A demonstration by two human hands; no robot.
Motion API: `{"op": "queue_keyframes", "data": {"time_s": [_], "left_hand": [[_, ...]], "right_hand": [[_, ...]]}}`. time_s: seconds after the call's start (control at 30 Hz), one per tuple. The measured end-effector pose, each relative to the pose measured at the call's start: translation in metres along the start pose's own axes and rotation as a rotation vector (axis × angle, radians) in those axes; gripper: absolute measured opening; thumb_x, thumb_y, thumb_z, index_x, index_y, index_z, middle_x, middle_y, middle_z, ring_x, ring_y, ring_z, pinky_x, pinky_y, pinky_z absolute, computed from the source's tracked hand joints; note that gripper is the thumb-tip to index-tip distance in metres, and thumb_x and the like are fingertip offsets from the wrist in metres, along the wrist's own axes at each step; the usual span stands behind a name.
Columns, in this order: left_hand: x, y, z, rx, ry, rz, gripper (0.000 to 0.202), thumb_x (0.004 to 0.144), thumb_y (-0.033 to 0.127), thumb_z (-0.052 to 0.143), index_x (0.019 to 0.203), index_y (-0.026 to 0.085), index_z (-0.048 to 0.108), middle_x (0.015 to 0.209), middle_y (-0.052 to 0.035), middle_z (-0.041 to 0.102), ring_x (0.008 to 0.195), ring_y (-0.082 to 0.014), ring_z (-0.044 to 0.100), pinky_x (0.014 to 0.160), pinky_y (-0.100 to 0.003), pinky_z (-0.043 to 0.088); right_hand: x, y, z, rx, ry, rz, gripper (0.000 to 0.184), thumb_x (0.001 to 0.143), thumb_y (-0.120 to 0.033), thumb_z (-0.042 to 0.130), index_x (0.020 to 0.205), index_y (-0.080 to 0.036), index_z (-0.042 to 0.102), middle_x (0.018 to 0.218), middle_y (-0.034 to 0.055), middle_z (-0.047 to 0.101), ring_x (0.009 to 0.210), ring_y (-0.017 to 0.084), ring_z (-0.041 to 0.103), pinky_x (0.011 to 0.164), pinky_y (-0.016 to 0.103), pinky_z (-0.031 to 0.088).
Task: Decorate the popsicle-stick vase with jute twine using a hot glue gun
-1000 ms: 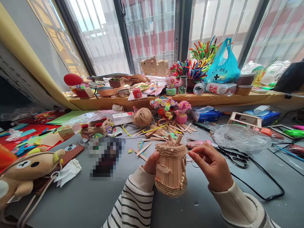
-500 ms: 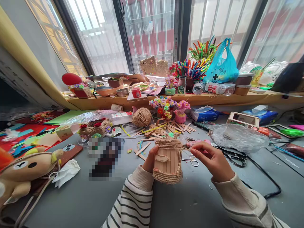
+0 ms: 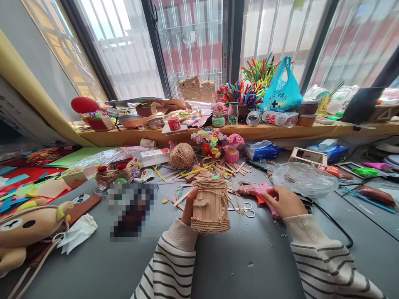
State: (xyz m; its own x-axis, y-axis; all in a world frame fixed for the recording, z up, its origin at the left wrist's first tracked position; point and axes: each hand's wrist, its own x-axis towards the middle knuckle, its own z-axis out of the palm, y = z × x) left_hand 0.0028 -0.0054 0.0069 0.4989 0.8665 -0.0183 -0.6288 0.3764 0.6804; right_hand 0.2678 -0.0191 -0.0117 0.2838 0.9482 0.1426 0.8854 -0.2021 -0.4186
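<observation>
My left hand [image 3: 188, 207] is closed around a small craft-stick piece [image 3: 210, 207], its upright wooden sticks bound with twine at top and bottom. Only the thumb side of that hand shows; the other fingers are behind the piece. A loose strand of twine [image 3: 238, 203] trails off its right side. To the right, my right hand [image 3: 288, 202] has its thumb and fingers around the handle of a pink glue gun [image 3: 257, 190], whose nozzle end points left. Small scissors [image 3: 248, 210] lie between the two hands.
Loose craft sticks [image 3: 222, 169] and a ball of twine [image 3: 181, 155] lie behind the piece. A clear plastic bag [image 3: 305, 180] and a black cable [image 3: 338, 226] are at the right. On the left are a phone [image 3: 87, 203], a crumpled tissue [image 3: 77, 232] and a bear-shaped bag [image 3: 28, 226].
My right hand has moved from beside the craft-stick piece, where its fingers were pinched, to the glue gun and taken hold of it. My left hand still holds the piece.
</observation>
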Motion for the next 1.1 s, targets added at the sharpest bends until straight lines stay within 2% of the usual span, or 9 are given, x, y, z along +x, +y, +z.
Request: {"op": "queue_keyframes", "data": {"time_s": [0.13, 0.27, 0.43, 0.57, 0.67, 0.87, 0.97, 1.03, 1.1], "left_hand": [[0.000, 0.003, -0.008, -0.028, -0.107, -0.019, 0.049, 0.066, 0.053, 0.054, 0.097, 0.015, 0.062, 0.088, -0.0088, 0.068, 0.085, -0.0248, 0.062, 0.081, -0.037, 0.045], [0.002, 0.009, -0.017, -0.128, -0.194, -0.022, 0.066, 0.059, 0.057, 0.058, 0.110, 0.015, 0.055, 0.097, -0.0113, 0.066, 0.087, -0.0246, 0.062, 0.076, -0.035, 0.047], [0.000, 0.016, -0.018, -0.250, -0.175, 0.111, 0.082, 0.057, 0.055, 0.060, 0.127, 0.020, 0.038, 0.099, -0.0095, 0.066, 0.087, -0.0226, 0.063, 0.073, -0.032, 0.049], [0.001, 0.016, -0.018, -0.232, -0.149, 0.135, 0.078, 0.057, 0.054, 0.060, 0.124, 0.019, 0.041, 0.097, -0.0102, 0.067, 0.085, -0.0226, 0.064, 0.072, -0.032, 0.050], [0.004, 0.014, -0.018, -0.206, -0.199, 0.089, 0.068, 0.057, 0.055, 0.060, 0.113, 0.017, 0.052, 0.097, -0.0111, 0.067, 0.086, -0.0229, 0.064, 0.074, -0.031, 0.050], [0.005, 0.013, -0.019, -0.218, -0.273, 0.041, 0.059, 0.061, 0.055, 0.056, 0.105, 0.016, 0.056, 0.101, -0.0107, 0.066, 0.090, -0.0221, 0.062, 0.076, -0.031, 0.048], [0.005, 0.012, -0.019, -0.225, -0.249, 0.027, 0.060, 0.062, 0.057, 0.054, 0.107, 0.016, 0.055, 0.101, -0.0105, 0.066, 0.090, -0.0222, 0.062, 0.077, -0.032, 0.048], [0.005, 0.012, -0.020, -0.227, -0.225, 0.019, 0.060, 0.062, 0.058, 0.053, 0.106, 0.017, 0.055, 0.098, -0.0098, 0.066, 0.089, -0.0223, 0.062, 0.078, -0.033, 0.048], [0.005, 0.012, -0.021, -0.220, -0.225, -0.007, 0.061, 0.062, 0.059, 0.053, 0.105, 0.016, 0.056, 0.095, -0.0101, 0.067, 0.087, -0.0230, 0.063, 0.078, -0.035, 0.048]], "right_hand": [[-0.002, -0.003, 0.011, -0.055, 0.017, -0.001, 0.047, 0.071, -0.054, 0.048, 0.086, -0.012, 0.061, 0.084, 0.0130, 0.065, 0.075, 0.023, 0.061, 0.063, 0.032, 0.044], [-0.006, -0.006, 0.018, -0.136, 0.063, -0.010, 0.047, 0.069, -0.051, 0.054, 0.092, -0.010, 0.060, 0.088, 0.0163, 0.064, 0.084, 0.027, 0.059, 0.069, 0.035, 0.043], [-0.008, -0.012, 0.027, -0.208, 0.081, 0.027, 0.037, 0.071, -0.045, 0.052, 0.087, -0.013, 0.061, 0.085, 0.0158, 0.063, 0.079, 0.026, 0.060, 0.066, 0.034, 0.042], [-0.005, -0.017, 0.030, -0.220, 0.125, 0.093, 0.037, 0.070, -0.040, 0.049, 0.089, -0.010, 0.059, 0.084, 0.0163, 0.061, 0.078, 0.026, 0.060, 0.064, 0.034, 0.042], [-0.002, -0.016, 0.028, -0.209, 0.189, 0.135, 0.043, 0.071, -0.040, 0.047, 0.097, -0.008, 0.056, 0.092, 0.0178, 0.058, 0.082, 0.025, 0.059, 0.066, 0.033, 0.043], [0.001, 0.004, 0.019, -0.229, 0.275, 0.166, 0.042, 0.079, -0.042, 0.039, 0.092, -0.006, 0.057, 0.084, 0.0210, 0.059, 0.075, 0.028, 0.057, 0.065, 0.038, 0.043], [-0.001, 0.010, 0.010, -0.272, 0.296, 0.119, 0.043, 0.076, -0.043, 0.046, 0.090, -0.005, 0.058, 0.083, 0.0222, 0.058, 0.080, 0.032, 0.055, 0.068, 0.042, 0.042], [-0.002, 0.007, 0.004, -0.253, 0.301, 0.023, 0.039, 0.074, -0.045, 0.051, 0.088, -0.010, 0.060, 0.085, 0.0186, 0.058, 0.084, 0.031, 0.054, 0.071, 0.042, 0.042], [-0.005, -0.003, 0.001, -0.075, 0.215, -0.246, 0.031, 0.072, -0.047, 0.054, 0.080, -0.018, 0.062, 0.083, 0.0104, 0.058, 0.081, 0.024, 0.055, 0.073, 0.038, 0.044]]}}
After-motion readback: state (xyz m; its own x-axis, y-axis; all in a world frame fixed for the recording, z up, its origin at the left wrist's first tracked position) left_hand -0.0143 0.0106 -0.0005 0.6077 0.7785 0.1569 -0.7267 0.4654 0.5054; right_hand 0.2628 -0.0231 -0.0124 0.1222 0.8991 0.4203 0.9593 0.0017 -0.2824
